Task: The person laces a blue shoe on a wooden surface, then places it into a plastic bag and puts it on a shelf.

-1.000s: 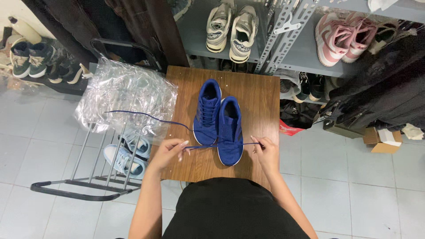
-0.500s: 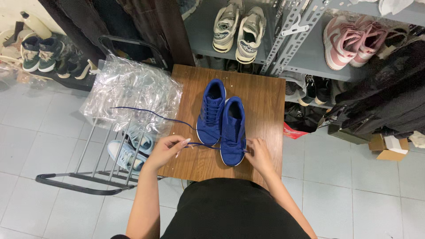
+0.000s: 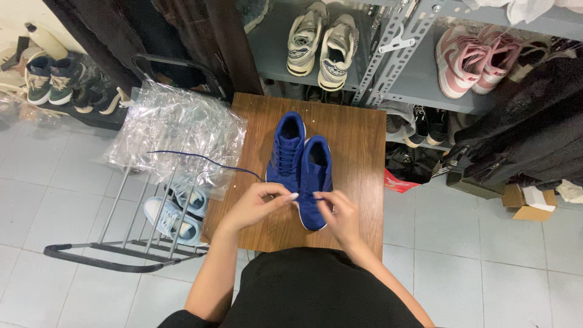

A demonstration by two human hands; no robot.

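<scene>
Two blue sneakers stand side by side on a small wooden table (image 3: 358,130): the left sneaker (image 3: 285,149) is laced, the right sneaker (image 3: 314,176) is nearer me. My left hand (image 3: 258,203) pinches a blue shoelace (image 3: 200,159) at the toe end of the right sneaker. The lace trails left over the table edge onto clear plastic. My right hand (image 3: 340,215) pinches the lace's other end, close beside the left hand over the same shoe.
Crumpled clear plastic (image 3: 176,130) lies on a metal rack (image 3: 121,243) left of the table, with light blue sneakers (image 3: 176,209) under it. Shelves behind hold beige sneakers (image 3: 322,39) and pink sneakers (image 3: 473,58). A cardboard box (image 3: 531,203) sits on the tiled floor at right.
Both hands have drawn together from either side of the right sneaker to its toe end. The lace's free length on the left has shortened and dropped lower.
</scene>
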